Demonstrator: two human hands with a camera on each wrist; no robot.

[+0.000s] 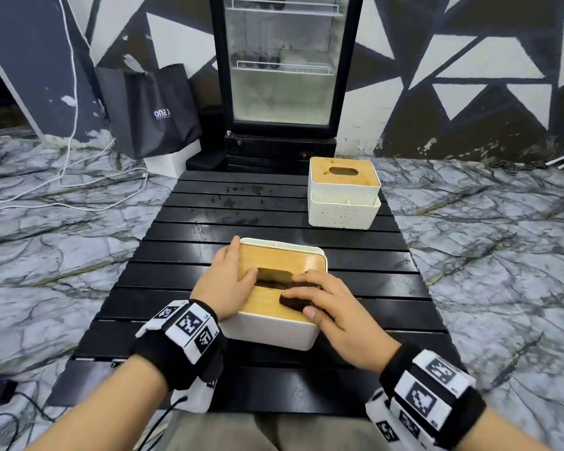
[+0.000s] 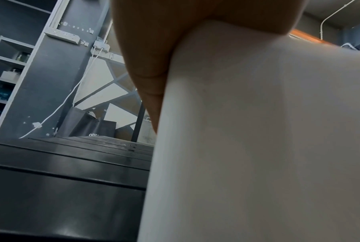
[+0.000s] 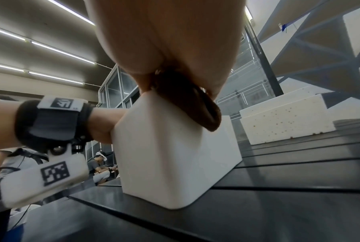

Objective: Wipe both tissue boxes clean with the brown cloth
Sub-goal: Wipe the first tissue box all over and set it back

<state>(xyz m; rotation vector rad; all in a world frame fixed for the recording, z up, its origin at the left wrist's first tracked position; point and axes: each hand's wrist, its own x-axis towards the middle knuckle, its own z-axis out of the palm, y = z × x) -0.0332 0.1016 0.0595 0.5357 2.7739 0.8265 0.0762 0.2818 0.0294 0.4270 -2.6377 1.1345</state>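
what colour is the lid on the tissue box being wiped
Light wooden tan, on the near tissue box's lid over a white body; the head view shows it best.

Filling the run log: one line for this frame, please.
phase: wiping near tissue box lid | left hand: steadying the box, fingers flat | right hand: pressing brown cloth on lid | far tissue box: untouched, speckled

Under my fingers the near tissue box (image 1: pixel 271 333) is smooth matt white plastic with a satiny wooden lid (image 1: pixel 275 258), the brown cloth (image 1: pixel 293 302) soft and napped, the black slatted table (image 1: pixel 183 249) glossy.
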